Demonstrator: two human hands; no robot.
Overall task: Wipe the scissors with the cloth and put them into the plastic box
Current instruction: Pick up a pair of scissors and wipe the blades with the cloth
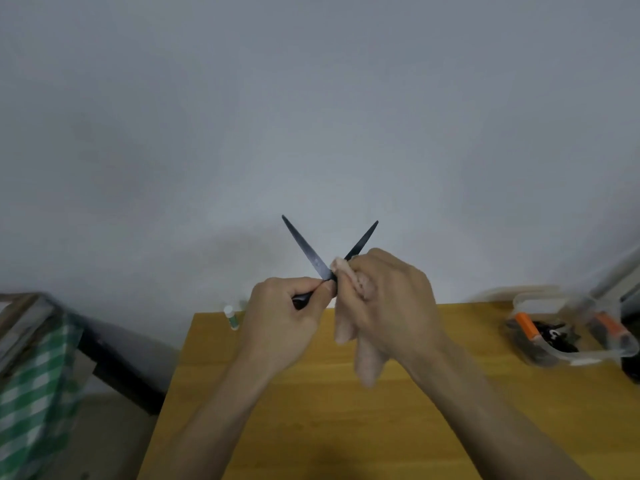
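Hands meet above the far edge of the bench [346,410], at about 12 o'clock from the person's chest. Right hand [388,299] is curled tight round a bunched pinkish cloth [363,358], whose loose tail hangs down toward 6 o'clock; its top fold presses on the scissors [311,258] just at the pivot. Left hand [280,313] is closed round the dark handle end, thumb and forefinger pinching up near the pivot. The 2 blades stand spread in a V, 1 tip toward 11 o'clock, the other toward 1 o'clock, both lifted well clear of the bench.

Judging by this, the wipe is under way and the boxing step is not yet done. To do it well, I would draw the cloth from the pivot outward to each tip in turn, with the cloth folded thick over the edge so the fingers ride the flat of the blade, never the cutting side. The handle grip should stay firm so the blades do not snap together on the cloth. Shutting the blades before carrying them seems wise.

The plastic box [568,327] sits at 3 o'clock on the bench, well apart from the hands; it looks open, with orange and black items inside. A small glue stick [231,317] lies at 10 o'clock near the bench's far corner.
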